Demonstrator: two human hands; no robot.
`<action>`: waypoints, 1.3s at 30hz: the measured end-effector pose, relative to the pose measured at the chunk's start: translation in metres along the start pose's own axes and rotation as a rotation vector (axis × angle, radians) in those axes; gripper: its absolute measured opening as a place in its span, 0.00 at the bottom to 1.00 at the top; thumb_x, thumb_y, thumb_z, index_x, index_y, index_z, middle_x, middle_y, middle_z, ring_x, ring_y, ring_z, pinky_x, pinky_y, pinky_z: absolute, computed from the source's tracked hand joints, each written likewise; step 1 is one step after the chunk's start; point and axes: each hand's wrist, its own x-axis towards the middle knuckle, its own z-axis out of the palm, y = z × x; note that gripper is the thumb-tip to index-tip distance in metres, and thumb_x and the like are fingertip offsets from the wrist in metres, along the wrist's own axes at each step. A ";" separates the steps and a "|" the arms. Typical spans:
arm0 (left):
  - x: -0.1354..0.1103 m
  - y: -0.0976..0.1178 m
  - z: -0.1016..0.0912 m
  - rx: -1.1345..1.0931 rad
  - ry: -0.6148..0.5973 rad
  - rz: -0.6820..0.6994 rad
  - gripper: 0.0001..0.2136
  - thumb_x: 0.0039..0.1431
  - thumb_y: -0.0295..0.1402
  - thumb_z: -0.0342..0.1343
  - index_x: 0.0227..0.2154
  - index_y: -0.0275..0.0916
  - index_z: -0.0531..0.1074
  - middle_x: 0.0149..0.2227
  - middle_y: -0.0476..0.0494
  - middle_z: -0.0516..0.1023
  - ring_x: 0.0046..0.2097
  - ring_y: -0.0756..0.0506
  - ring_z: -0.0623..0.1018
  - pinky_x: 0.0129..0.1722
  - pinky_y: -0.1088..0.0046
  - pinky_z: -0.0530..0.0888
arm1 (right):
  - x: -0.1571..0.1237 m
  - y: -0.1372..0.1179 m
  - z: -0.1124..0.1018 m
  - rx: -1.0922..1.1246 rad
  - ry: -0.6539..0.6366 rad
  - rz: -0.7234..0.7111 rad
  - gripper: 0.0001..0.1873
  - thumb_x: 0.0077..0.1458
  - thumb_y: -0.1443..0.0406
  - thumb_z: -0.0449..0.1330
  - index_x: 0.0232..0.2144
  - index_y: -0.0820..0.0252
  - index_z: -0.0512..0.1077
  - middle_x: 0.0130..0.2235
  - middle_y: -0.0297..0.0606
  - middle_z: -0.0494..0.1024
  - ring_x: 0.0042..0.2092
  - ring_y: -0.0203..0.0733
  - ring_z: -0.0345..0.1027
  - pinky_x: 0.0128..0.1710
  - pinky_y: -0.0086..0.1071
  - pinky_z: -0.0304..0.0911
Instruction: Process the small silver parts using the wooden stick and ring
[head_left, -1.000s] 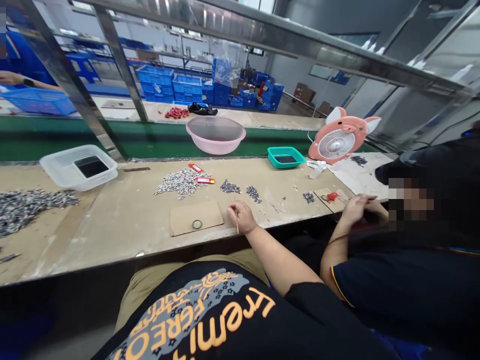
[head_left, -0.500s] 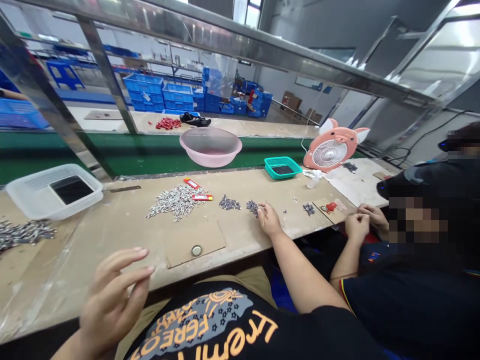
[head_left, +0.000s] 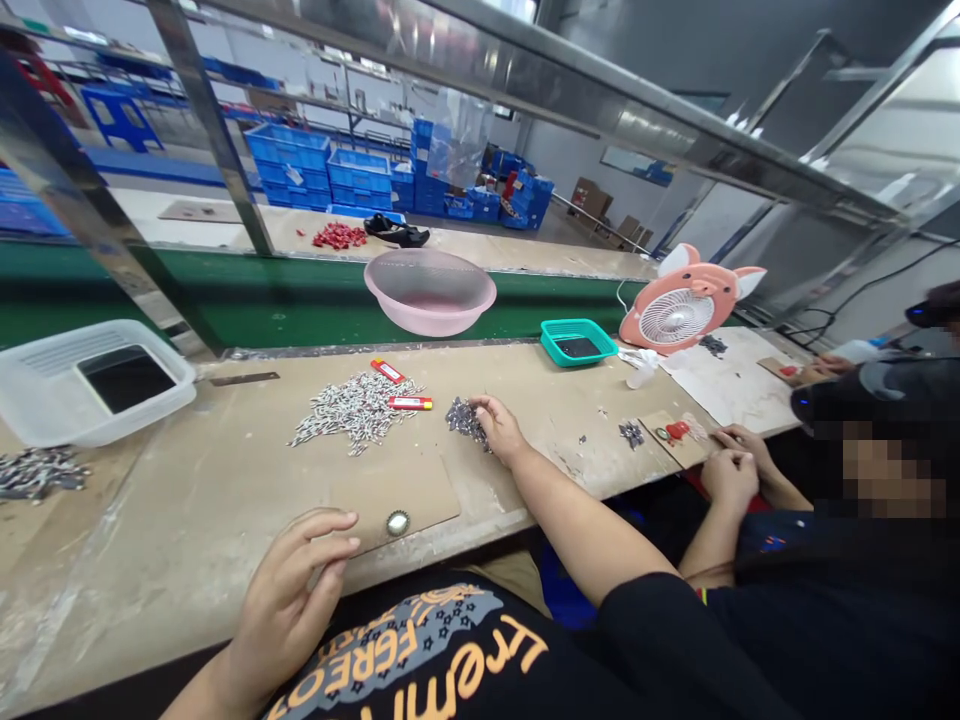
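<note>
My right hand (head_left: 499,430) reaches across the bench, its fingertips on a small heap of dark metal parts (head_left: 465,420). No thin stick shows in it, and the fingers hide whether it holds anything. My left hand (head_left: 289,590) hangs open and empty over the bench's front edge, close to a brown cardboard sheet (head_left: 394,490) with a bottle cap (head_left: 397,523) on it. Farther from both hands lies a larger spread of silver-and-dark small parts (head_left: 356,412), beside red-labelled packets (head_left: 388,371).
A co-worker's hands (head_left: 731,470) work at the right near red items on cardboard. On the bench stand a clear plastic tray (head_left: 90,385), a teal tray (head_left: 577,342) and a pink fan (head_left: 694,308). Behind it are a green belt (head_left: 300,300) and a pink basin (head_left: 429,292).
My left hand has risen into view and moved toward the cardboard. My right hand has shifted left onto the dark heap, and its thin stick no longer shows. The view has swung slightly.
</note>
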 end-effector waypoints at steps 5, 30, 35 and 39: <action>-0.004 -0.009 0.003 -0.052 0.026 -0.053 0.14 0.55 0.21 0.50 0.41 0.46 0.70 0.46 0.42 0.71 0.49 0.42 0.72 0.47 0.59 0.71 | -0.009 -0.006 -0.025 -0.083 -0.019 -0.021 0.10 0.56 0.66 0.52 0.38 0.61 0.70 0.38 0.41 0.75 0.42 0.42 0.67 0.45 0.37 0.62; 0.023 0.028 0.053 -1.432 -0.090 -0.968 0.17 0.51 0.44 0.58 0.29 0.32 0.72 0.23 0.47 0.71 0.22 0.54 0.69 0.23 0.78 0.64 | -0.068 -0.134 -0.002 0.215 -0.208 -0.741 0.13 0.52 0.72 0.60 0.40 0.53 0.73 0.43 0.42 0.67 0.46 0.46 0.63 0.44 0.42 0.60; 0.011 0.029 0.047 -1.610 0.004 -0.947 0.15 0.46 0.40 0.65 0.29 0.32 0.71 0.21 0.49 0.71 0.23 0.54 0.71 0.25 0.79 0.66 | -0.078 -0.134 0.019 0.299 -0.219 -0.732 0.16 0.52 0.73 0.60 0.43 0.52 0.71 0.45 0.42 0.66 0.48 0.47 0.63 0.45 0.43 0.61; 0.005 0.029 0.042 -1.595 0.097 -0.919 0.14 0.47 0.36 0.65 0.31 0.32 0.71 0.22 0.47 0.73 0.23 0.53 0.73 0.27 0.78 0.68 | -0.078 -0.129 0.020 0.231 -0.239 -0.760 0.14 0.54 0.69 0.59 0.44 0.52 0.70 0.46 0.43 0.68 0.49 0.48 0.64 0.46 0.44 0.62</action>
